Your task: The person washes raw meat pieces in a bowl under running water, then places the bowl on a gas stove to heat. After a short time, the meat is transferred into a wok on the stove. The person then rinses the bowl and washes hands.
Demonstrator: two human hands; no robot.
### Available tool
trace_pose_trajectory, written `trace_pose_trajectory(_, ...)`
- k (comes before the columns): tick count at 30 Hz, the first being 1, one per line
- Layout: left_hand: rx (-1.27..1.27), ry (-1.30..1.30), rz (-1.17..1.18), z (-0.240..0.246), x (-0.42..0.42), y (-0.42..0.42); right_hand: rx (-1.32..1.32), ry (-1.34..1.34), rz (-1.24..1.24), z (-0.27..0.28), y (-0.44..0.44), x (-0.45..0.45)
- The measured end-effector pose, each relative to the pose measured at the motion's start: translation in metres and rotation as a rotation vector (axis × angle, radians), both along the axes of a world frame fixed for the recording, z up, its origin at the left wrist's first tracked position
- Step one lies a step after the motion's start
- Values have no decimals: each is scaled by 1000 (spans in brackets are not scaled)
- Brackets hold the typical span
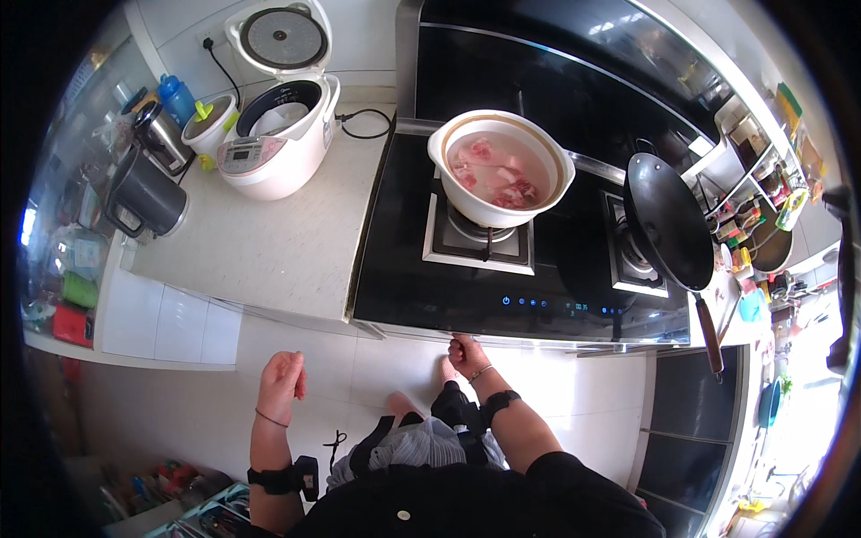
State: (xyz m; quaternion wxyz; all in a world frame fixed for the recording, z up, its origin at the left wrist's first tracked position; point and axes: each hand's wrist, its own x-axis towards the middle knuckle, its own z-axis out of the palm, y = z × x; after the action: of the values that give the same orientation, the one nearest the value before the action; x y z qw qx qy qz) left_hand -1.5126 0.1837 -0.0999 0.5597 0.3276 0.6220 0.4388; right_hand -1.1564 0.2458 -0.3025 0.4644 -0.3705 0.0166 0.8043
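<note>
My right hand [467,355] is at the front edge of the black gas stove [403,289], its fingers curled around or against something at the edge, perhaps a knob; what they touch is hidden. My left hand [282,382] hangs over the floor left of it, fingers loosely curled, with nothing visible in it. On the left burner [488,249] sits a white ceramic pot [444,151] without a lid, with pieces of raw meat [511,191] in cloudy water. A black wok [666,215] with a wooden handle rests tilted on the right burner.
Left of the stove, a rice cooker [276,168] stands with its lid up on the pale counter [269,255]. Beside it are a lidded white pot [208,128], a steel kettle [161,138], a dark grey pitcher [148,195] and a blue bottle [176,97]. Seasoning bottles crowd the right.
</note>
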Motion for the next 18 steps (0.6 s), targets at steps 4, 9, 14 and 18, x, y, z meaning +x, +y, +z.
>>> trace_pose_trajectory(4,-10,-30,26,-9,-11,-8,-76,-580,19,7,7,-7)
trace_pose_trajectory(9,-27,-65,103,-27,-29,-19,-94,-1130,-125,-6,13,-28)
trace_pose_trajectory(14,-23,-102,208,-49,-44,-37,-118,-1522,-197,-34,17,-31)
trace_pose_trajectory(18,-34,-131,319,-73,-58,-58,-133,-1747,-173,-38,19,-30)
